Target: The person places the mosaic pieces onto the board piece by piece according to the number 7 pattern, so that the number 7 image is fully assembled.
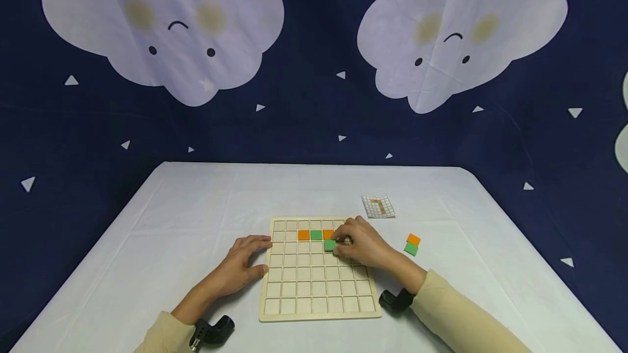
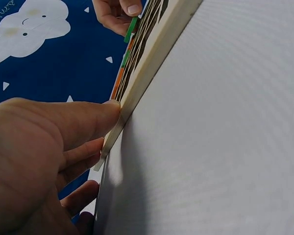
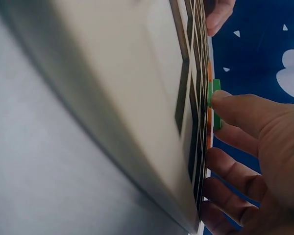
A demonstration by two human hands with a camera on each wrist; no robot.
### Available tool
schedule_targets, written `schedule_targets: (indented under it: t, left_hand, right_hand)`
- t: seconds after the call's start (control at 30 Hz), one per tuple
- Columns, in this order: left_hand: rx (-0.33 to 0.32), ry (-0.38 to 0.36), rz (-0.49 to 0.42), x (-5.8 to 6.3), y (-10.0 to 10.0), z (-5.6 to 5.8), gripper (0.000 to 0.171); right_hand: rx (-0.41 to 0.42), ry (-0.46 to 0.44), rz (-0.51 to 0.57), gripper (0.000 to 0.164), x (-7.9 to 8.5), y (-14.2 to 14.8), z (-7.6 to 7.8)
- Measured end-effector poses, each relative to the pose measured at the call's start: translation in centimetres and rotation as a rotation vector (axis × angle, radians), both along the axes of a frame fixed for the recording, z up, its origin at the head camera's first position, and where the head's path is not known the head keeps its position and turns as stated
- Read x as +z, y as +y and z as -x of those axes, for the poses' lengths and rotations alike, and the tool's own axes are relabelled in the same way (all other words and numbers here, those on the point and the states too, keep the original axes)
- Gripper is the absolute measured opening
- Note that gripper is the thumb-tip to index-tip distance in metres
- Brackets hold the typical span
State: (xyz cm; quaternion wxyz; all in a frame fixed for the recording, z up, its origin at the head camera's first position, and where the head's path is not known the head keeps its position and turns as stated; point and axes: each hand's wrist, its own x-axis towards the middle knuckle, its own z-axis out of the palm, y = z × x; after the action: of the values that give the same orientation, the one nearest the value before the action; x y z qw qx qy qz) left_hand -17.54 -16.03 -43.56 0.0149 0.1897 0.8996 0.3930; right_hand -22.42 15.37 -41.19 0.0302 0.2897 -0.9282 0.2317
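Note:
A square wooden grid board (image 1: 304, 289) lies on the white table. In its second row from the far side sit an orange tile (image 1: 303, 235), a green tile (image 1: 316, 235) and another orange tile (image 1: 328, 234), side by side. My right hand (image 1: 362, 243) pinches a second green tile (image 1: 330, 245) between thumb and finger, just on the near side of the right-hand orange tile. In the right wrist view this green tile (image 3: 216, 90) stands slightly above the grid. With thumb and fingers spread, my left hand (image 1: 237, 266) touches the board's left edge.
Beyond the board's far right corner lies a small pattern card (image 1: 378, 207) with a printed grid and coloured squares. To the right are a loose orange tile (image 1: 414, 239) and a loose green tile (image 1: 411, 249), edges together. A dark blue cloud-patterned cloth (image 1: 314, 124) hangs behind the table.

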Motion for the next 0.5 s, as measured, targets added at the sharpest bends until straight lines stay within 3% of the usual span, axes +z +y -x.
schedule_targets:
  t: [0.5]
  left_hand:
    - [-0.004,0.010,-0.006,0.00,0.00,-0.02,0.047]
  right_hand:
    - [-0.005,0.034,-0.041,0.024,-0.10,-0.15,0.17]
